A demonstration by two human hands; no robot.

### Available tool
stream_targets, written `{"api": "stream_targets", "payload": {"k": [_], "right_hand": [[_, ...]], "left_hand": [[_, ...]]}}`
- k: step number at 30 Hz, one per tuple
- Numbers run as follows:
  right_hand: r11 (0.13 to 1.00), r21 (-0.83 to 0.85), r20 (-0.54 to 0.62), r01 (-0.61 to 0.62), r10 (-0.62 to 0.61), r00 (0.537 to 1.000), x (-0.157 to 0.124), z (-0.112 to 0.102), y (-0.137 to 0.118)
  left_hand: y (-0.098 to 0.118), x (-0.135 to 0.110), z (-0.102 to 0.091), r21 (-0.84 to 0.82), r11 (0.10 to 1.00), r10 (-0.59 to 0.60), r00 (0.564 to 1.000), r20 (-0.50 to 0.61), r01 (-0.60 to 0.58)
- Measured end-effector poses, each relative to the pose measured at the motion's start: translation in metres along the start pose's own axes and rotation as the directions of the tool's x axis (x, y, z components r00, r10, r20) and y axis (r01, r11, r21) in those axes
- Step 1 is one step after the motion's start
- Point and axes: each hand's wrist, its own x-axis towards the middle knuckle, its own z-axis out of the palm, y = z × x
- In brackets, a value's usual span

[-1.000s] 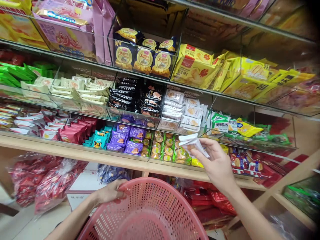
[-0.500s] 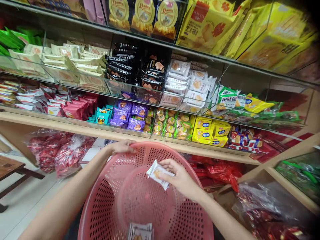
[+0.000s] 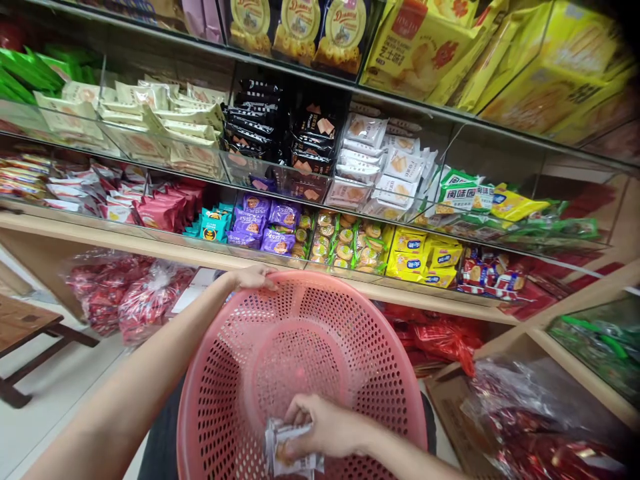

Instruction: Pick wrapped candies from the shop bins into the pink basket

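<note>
A round pink plastic basket (image 3: pixel 300 320) with a perforated wall is tilted toward me. My left hand (image 3: pixel 254 278) grips its far rim at the upper left, fingers curled over the edge. Low inside the basket, my right hand (image 3: pixel 317 427) is closed on a small white snack packet (image 3: pixel 286 448) with a biscuit picture. The lower packets overlap, so I cannot tell how many are under the fingers. Similar white packets (image 3: pixel 400 170) stand stacked on the middle shelf beyond the basket.
Glass-fronted shelves hold black packets (image 3: pixel 313 133), purple packets (image 3: pixel 280 227) and yellow packets (image 3: pixel 410 250). Below are bags of red-wrapped goods (image 3: pixel 155 297). A wooden stool (image 3: pixel 30 327) stands at the left, and another plastic bag (image 3: pixel 540 427) lies at the lower right.
My right hand has moved down and toward me with the white packet, to where another packet lay in the basket. The left hand keeps its grip on the rim.
</note>
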Motion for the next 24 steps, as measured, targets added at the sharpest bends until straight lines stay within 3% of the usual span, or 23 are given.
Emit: {"api": "stream_targets", "payload": {"k": [3,8,11,17,24], "right_hand": [[0.994,-0.105,-0.058,-0.008,0.002,0.998,-0.01,0.008,-0.005],[0.946,-0.318,-0.152,0.069,-0.123,0.981,-0.027,0.012,-0.016],[0.921,-0.385,-0.124,0.062,-0.119,0.985,-0.032,0.014,-0.02],[0.935,-0.353,-0.049,0.04,-0.061,0.997,-0.038,0.017,-0.014],[0.894,-0.449,0.002,0.004,-0.003,1.0,-0.005,0.015,0.003]], "left_hand": [[-0.003,0.002,-0.002,0.001,1.0,-0.006,1.0,-0.005,0.006],[-0.004,0.003,-0.001,-0.012,1.0,-0.029,0.999,-0.013,0.029],[-0.003,0.001,0.0,-0.031,0.998,-0.047,0.999,-0.008,0.046],[-0.003,0.001,0.001,-0.033,0.998,-0.047,0.999,-0.007,0.047],[-0.017,-0.004,-0.003,-0.087,0.996,0.013,0.999,-0.039,-0.016]]}}
